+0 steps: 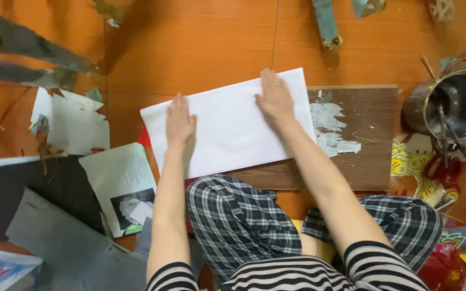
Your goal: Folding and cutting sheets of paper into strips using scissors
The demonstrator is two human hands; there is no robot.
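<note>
A large white sheet of paper (233, 129) lies tilted on a dark brown wooden board (362, 161) on the orange floor. My left hand (179, 120) rests flat on the sheet's left part, fingers stretched out. Flat on the sheet's upper right part lies my right hand (274, 97), its fingers pointing away from me. Neither hand grips anything. A red sheet edge (144, 138) peeks out under the white paper's left corner. My knees in checked trousers (238, 221) are just below the board.
A metal pot (457, 105) with sticks in it stands at the right. Torn white paper pieces (74, 124), a printed page (122, 183) and grey card (66, 237) lie at the left. Colourful scraps (432, 178) sit at the right. Paper-wrapped pieces (327, 24) lie at the top.
</note>
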